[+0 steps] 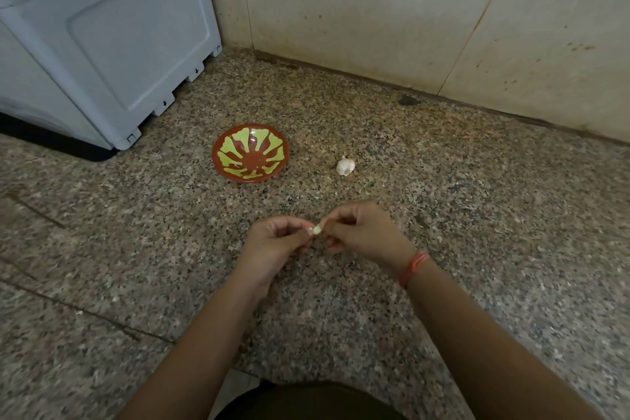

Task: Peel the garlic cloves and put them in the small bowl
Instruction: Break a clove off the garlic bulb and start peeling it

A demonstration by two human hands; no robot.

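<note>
Pinching one clove (316,230): two hands (272,238) (362,232); one bowl (250,172), one bulb (345,166).

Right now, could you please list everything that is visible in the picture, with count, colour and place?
small bowl: 1, red-brown with yellow-green pattern, on the surface, centre, nothing in it
garlic bulb: 1, white, on the surface, right of the bowl, apart from it
garlic clove: 1, whitish, pinched between both hands
appliance: 1, pale grey, far left
granite surface: 1, speckled brown-grey, under everything
tiled wall: 1, beige, stained, behind
dark spot: 1, blackish, near the wall's foot
thread band: 1, orange-red, on the right wrist
left hand: 1, pinches the clove
right hand: 1, pinches the clove
</note>
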